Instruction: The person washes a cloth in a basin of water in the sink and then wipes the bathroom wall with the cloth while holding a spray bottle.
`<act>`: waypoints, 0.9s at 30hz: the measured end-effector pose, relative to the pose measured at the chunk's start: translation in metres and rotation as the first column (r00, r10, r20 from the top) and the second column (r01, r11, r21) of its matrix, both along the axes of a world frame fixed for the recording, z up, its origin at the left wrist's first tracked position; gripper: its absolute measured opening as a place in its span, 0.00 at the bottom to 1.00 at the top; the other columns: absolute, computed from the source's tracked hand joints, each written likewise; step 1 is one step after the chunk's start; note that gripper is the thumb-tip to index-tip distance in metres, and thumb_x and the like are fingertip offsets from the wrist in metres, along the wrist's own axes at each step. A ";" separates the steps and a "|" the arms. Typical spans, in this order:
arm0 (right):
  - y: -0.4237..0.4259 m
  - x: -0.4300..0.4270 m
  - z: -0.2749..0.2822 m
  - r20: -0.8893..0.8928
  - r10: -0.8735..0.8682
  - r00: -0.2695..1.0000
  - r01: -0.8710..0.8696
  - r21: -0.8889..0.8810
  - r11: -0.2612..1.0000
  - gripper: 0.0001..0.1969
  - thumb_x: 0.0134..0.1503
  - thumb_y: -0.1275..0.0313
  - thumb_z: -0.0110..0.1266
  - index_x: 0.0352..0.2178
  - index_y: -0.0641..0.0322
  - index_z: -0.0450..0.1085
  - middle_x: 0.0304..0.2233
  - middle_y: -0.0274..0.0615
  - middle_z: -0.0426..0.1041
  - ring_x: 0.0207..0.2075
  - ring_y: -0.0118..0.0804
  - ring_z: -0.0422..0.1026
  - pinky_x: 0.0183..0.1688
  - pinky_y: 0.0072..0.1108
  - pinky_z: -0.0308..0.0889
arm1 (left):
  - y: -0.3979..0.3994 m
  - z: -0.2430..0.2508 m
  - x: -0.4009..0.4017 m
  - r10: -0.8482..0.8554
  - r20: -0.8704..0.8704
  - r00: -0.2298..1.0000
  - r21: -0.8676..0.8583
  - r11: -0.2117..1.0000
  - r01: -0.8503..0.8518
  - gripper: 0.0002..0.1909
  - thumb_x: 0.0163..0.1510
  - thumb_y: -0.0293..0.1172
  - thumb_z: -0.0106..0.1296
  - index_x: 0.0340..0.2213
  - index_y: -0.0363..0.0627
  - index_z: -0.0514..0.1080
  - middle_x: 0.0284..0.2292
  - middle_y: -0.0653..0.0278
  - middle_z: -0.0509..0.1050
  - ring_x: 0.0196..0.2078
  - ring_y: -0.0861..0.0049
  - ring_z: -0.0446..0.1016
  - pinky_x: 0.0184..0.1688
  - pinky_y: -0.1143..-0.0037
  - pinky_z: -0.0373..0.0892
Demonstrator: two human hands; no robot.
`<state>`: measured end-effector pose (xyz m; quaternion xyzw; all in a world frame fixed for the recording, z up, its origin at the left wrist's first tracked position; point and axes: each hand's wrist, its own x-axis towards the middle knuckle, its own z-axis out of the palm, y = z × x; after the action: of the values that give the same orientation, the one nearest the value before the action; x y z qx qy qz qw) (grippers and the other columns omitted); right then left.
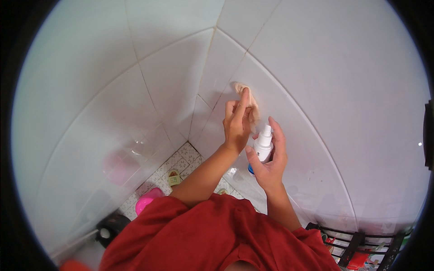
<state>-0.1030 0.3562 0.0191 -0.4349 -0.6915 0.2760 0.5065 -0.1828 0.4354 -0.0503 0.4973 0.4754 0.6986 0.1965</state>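
Observation:
My left hand (236, 125) presses a crumpled cream cloth (252, 110) with its fingers against the white tiled wall (271, 98), a little right of the corner. Just below and to the right, my right hand (276, 162) grips a small white spray bottle (262, 146) with a blue base. The bottle stands nearly upright, nozzle up. Its front bears some dark writing, and fingers partly hide it.
A raised tile trim (288, 95) runs across both walls. Below are a patterned tile floor (183, 159), a green slipper (174, 178) on a foot and a pink plastic basin (148, 200). A black wall rack (352, 245) with several items hangs at lower right.

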 end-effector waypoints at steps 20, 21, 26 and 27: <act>0.003 0.011 -0.010 0.037 0.033 0.999 -0.028 -0.142 0.989 0.33 0.48 0.76 0.58 0.56 0.65 0.54 0.46 0.48 0.67 0.43 0.33 0.69 0.43 0.22 0.65 | -0.008 -0.012 0.006 0.087 -0.198 0.976 -0.078 0.991 -0.104 0.31 0.53 0.24 0.48 0.58 0.55 0.56 0.31 0.61 0.65 0.30 0.68 0.70 0.28 0.70 0.70; 0.004 0.012 -0.010 0.064 0.034 0.997 -0.025 -0.132 0.991 0.33 0.48 0.76 0.58 0.56 0.65 0.54 0.46 0.48 0.67 0.43 0.33 0.69 0.43 0.22 0.65 | -0.009 -0.015 0.007 0.096 -0.185 0.978 -0.076 0.991 -0.112 0.31 0.52 0.23 0.48 0.57 0.55 0.57 0.31 0.61 0.65 0.29 0.68 0.70 0.28 0.70 0.70; 0.005 0.014 -0.011 0.050 0.064 0.997 -0.055 -0.161 0.985 0.33 0.48 0.77 0.57 0.56 0.65 0.54 0.48 0.49 0.66 0.45 0.35 0.69 0.45 0.23 0.65 | -0.005 -0.047 0.009 0.141 -0.171 0.975 -0.072 0.985 -0.155 0.29 0.52 0.21 0.47 0.56 0.53 0.59 0.28 0.63 0.65 0.26 0.70 0.70 0.27 0.70 0.70; 0.006 0.015 -0.011 0.084 0.057 0.995 -0.045 -0.148 0.988 0.33 0.48 0.76 0.57 0.56 0.65 0.54 0.48 0.50 0.66 0.46 0.37 0.68 0.46 0.24 0.65 | -0.003 -0.051 0.008 0.138 -0.181 0.974 -0.078 0.985 -0.154 0.29 0.52 0.21 0.47 0.56 0.53 0.60 0.28 0.62 0.65 0.26 0.70 0.70 0.27 0.70 0.70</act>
<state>-0.0881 0.3623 0.0084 -0.4645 -0.7020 0.3192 0.4353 -0.1749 0.4319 -0.1012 0.5106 0.5577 0.6424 0.1247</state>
